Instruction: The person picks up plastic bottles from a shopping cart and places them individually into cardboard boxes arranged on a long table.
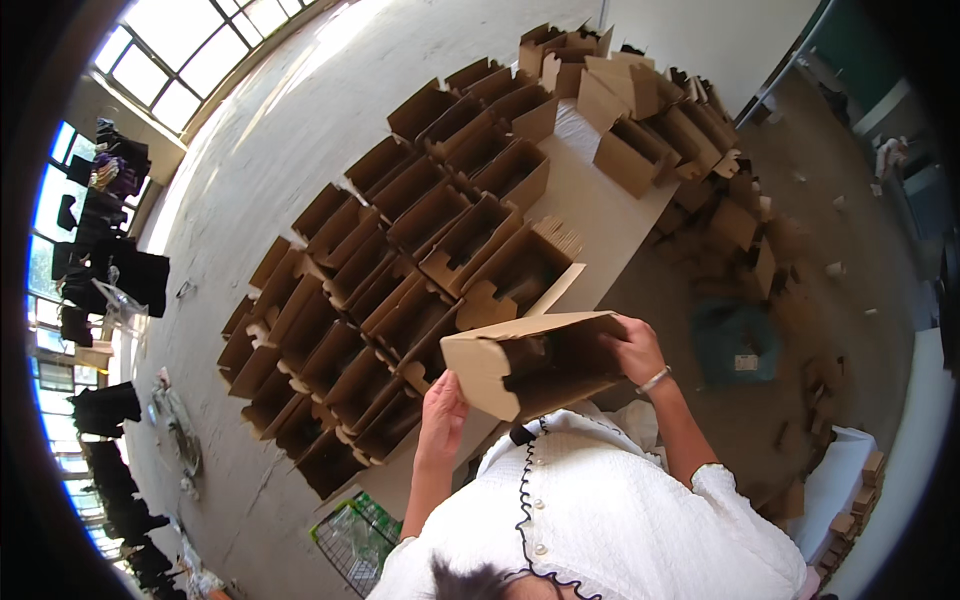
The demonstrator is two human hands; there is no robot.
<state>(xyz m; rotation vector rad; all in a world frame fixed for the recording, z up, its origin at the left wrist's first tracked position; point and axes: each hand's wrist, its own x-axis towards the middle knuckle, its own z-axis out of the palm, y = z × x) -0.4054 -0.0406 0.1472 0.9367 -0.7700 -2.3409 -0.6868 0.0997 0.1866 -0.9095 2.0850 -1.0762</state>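
Your left hand (445, 410) pinches the left end of the open cardboard box (545, 358); your right hand (637, 352) is clamped on its right end. Box is held up by the near edge of the worktop (600, 225); standing boxes (400, 240) fill much of that worktop. I'd keep both ends square, grip lightly, avoid creasing the notched end panel.

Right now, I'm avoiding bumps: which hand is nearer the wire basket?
Left. In the picture, the left hand is above and right of the basket; the right hand is farther up and right.
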